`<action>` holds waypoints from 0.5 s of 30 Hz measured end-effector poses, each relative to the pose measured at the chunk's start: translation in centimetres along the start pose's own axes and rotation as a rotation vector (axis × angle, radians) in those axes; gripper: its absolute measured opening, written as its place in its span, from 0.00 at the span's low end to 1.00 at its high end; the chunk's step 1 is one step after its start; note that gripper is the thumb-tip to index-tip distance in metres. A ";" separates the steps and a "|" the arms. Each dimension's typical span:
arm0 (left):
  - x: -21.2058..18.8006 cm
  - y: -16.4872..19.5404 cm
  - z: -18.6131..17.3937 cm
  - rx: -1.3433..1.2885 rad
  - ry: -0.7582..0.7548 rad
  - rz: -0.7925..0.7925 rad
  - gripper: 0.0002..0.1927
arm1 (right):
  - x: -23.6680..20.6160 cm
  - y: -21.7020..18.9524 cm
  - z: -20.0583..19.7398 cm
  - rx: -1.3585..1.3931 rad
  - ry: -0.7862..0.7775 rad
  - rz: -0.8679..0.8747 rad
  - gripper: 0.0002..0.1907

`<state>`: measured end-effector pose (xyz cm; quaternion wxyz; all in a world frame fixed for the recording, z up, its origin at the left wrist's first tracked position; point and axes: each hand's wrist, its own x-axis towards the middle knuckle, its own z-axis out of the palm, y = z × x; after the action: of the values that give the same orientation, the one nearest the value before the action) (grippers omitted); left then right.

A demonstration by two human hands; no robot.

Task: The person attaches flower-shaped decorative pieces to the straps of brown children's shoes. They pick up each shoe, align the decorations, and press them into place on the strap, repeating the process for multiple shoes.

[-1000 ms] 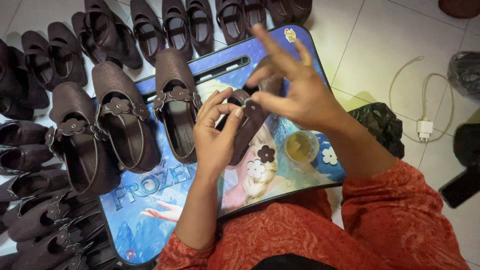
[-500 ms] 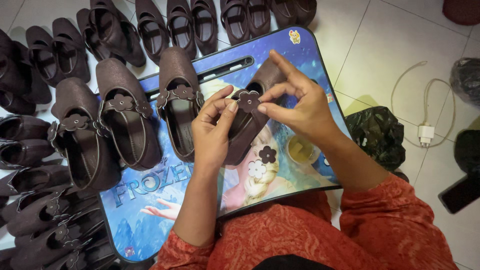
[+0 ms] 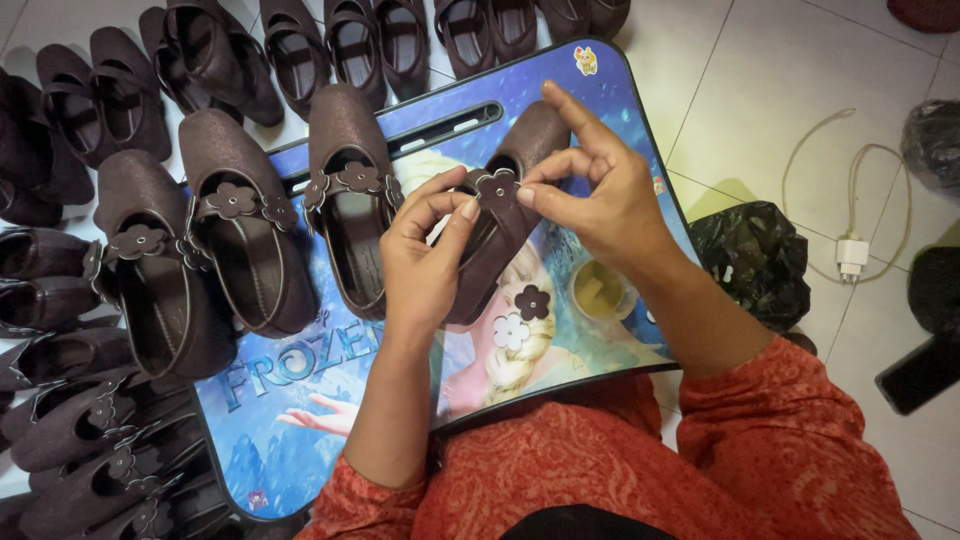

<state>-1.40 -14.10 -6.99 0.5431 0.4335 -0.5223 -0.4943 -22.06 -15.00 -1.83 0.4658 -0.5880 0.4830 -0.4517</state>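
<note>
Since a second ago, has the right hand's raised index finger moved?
Yes. The right hand has closed down: its index finger, earlier raised toward the lap desk's far edge, now pinches the flower decoration on the shoe strap.

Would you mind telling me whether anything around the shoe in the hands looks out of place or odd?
Two loose flower cut-outs, a dark flower and a white flower, lie on the lap tray below the shoe, unattached. Otherwise nothing stands out: both the left hand and right hand pinch a flower trim on the shoe's strap.

Three finished shoes (image 3: pixel 240 240) lie on the left part of the table (image 3: pixel 300 400). More shoes (image 3: pixel 60 450) crowd the floor (image 3: pixel 760 70) beyond it. A charger (image 3: pixel 852 255) lies on the floor to the right.
</note>
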 end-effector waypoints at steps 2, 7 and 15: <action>0.0 0.4 0.0 0.085 0.002 0.040 0.06 | 0.1 0.1 -0.3 -0.015 -0.004 0.008 0.46; 0.2 2.0 0.6 0.318 0.111 -0.151 0.09 | 0.2 0.0 -1.9 -0.105 -0.061 0.035 0.46; 0.6 2.5 1.1 0.625 -0.064 -0.154 0.28 | 0.5 -0.2 -2.6 -0.137 -0.190 0.125 0.47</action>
<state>-2.27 -14.32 -4.35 0.3278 0.6017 -0.6315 -0.3629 -24.51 -15.72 -1.23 0.4955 -0.6274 0.5019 -0.3301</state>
